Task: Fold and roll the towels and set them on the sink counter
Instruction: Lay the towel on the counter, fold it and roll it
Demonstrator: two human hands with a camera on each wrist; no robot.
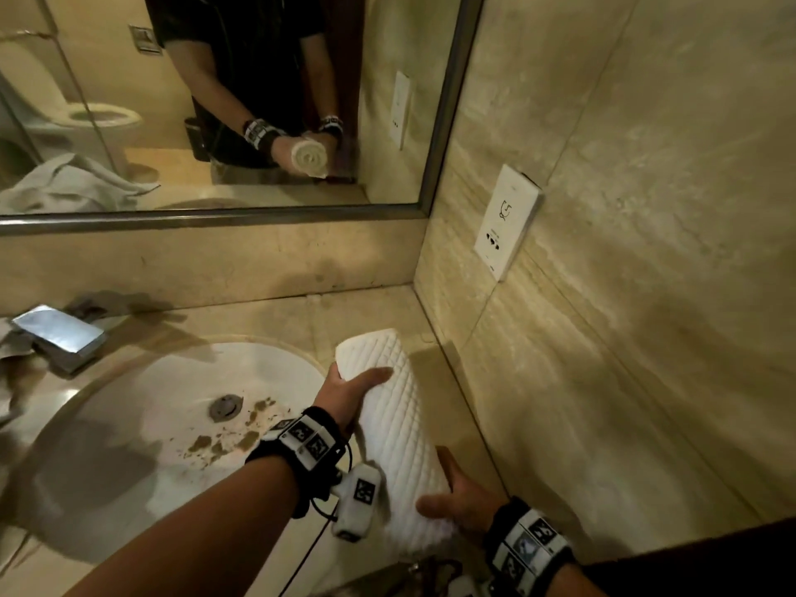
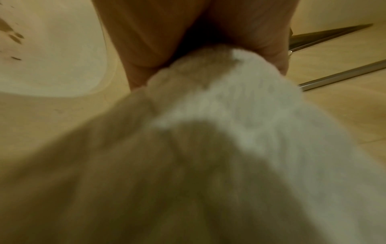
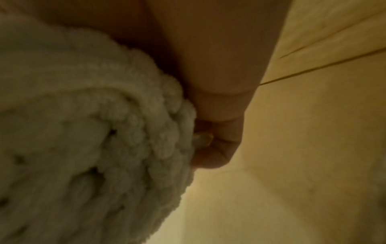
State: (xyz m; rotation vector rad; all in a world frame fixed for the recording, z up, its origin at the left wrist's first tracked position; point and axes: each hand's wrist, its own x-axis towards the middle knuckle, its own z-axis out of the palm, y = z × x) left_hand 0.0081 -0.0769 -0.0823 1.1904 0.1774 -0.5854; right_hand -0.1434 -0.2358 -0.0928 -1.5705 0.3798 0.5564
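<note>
The rolled towel [image 1: 398, 428] was held by both hands above the sink counter [image 1: 379, 312], at about 3 o'clock from the basin [image 1: 129, 407]. Its long axis ran from 6 o'clock, near the person, toward 12 o'clock and the mirror [image 1: 215, 101]. The left hand [image 1: 349, 392] gripped the far half with the thumb over the top; the right hand [image 1: 463, 501] wrapped around the near end. The bare strip of counter lay directly below the roll, between the basin rim and the side wall [image 1: 603, 209], so I judged that a short lowering would set it down. A loose towel [image 1: 64, 187] appeared in the mirror at 9 o'clock.
</note>
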